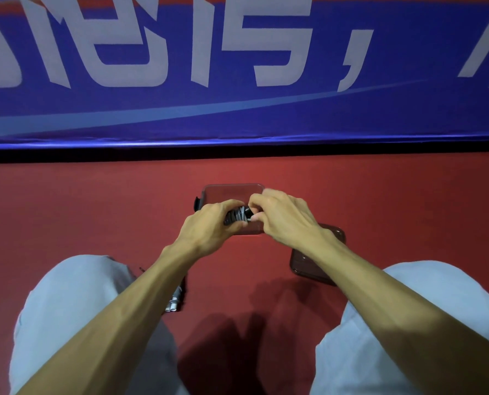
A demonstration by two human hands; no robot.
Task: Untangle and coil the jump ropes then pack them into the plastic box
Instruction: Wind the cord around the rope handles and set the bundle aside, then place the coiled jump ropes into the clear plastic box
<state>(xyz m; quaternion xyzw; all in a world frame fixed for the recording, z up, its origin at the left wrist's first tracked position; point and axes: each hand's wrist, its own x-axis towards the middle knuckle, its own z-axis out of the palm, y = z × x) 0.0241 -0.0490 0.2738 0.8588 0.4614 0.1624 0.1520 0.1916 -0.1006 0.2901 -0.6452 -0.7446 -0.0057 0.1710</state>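
Jump rope coil [237, 215] held in left hand [209, 225] and right hand [284, 216] grip over plastic box [231, 191]

**HEAD CAMERA: SINGLE VIEW, FORWARD AND DOWN**

One wide-angle camera is worn on the person's head. It faces forward and steeply down, looking along both forearms. The left knee [75, 295] and the right knee [425, 303] fill the lower corners of the frame. The left hand [209, 223] and the right hand [286, 215] grip a coiled jump rope [237, 215] just above frame centre. They are at arm's reach, over the plastic box [231, 192] on the red floor [95, 209]. The upper third shows a blue banner [237, 115], upright beyond the floor's far edge. Straight edges bow slightly toward the frame borders. Only this view is supplied.
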